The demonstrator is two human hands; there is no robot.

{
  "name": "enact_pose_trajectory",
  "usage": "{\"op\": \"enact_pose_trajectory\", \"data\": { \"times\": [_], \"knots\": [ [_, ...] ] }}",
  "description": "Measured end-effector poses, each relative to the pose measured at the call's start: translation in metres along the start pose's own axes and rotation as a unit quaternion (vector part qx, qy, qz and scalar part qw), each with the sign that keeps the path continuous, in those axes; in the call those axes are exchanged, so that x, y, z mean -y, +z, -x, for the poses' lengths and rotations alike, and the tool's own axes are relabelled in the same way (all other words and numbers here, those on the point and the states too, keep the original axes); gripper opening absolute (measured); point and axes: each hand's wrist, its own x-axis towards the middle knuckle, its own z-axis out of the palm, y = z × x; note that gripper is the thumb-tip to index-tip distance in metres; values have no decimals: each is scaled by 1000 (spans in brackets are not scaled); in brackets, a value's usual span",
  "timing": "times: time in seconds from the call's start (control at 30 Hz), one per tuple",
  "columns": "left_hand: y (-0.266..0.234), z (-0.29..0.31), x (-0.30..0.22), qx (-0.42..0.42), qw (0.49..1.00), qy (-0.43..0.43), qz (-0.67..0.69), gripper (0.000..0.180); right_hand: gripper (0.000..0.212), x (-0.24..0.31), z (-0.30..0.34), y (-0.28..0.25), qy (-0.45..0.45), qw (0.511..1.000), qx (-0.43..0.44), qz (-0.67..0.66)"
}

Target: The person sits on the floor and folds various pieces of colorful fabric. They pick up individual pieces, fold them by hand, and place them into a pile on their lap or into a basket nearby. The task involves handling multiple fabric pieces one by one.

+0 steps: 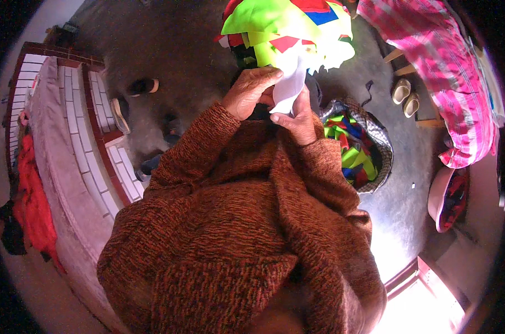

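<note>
Both my hands are in front of my chest on a pale white strip [290, 92], which looks like cloth. My left hand [251, 93] is closed at its left edge, thumb on top and the other fingers partly hidden behind. Lower down, my right hand [301, 121] pinches the strip's near end between thumb and fingers. Just beyond the hands rises a heap of neon yellow fabric pieces [258, 23] with red and blue ones among them. The strip's far end merges with the heap in glare, so I cannot tell whether they are joined.
Right of my body stands a checked bag [384, 153] filled with coloured scraps [350, 147]. Pale shoes [401, 92] lie near a pink plaid cloth [417, 42] draped over wooden legs. A pink basin [439, 195] is farther right. Dark shoes [140, 87] and a tiled ledge [77, 117] are left.
</note>
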Motion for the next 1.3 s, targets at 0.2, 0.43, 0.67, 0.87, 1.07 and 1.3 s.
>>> {"op": "enact_pose_trajectory", "data": {
  "times": [0.2,0.43,0.67,0.87,1.07,1.3],
  "knots": [
    [-8,-4,4,-24,999,48,-4,30,84,-10,7,-17,11,999,-14,38],
    [-16,-3,0,-30,993,109,-33,31,57,3,14,-7,100,981,-154,-68],
    [-29,-7,5,-48,993,102,-20,29,41,-1,11,-22,193,943,-269,-36],
    [-43,-17,36,-107,993,53,-5,29,38,13,-2,-25,47,976,-202,71],
    [-33,-20,71,-98,992,80,-2,47,27,87,-84,-26,26,965,-95,242],
    [-35,-24,70,-124,991,46,-12,41,26,166,-188,-11,-41,969,-73,233]
  ]
}}
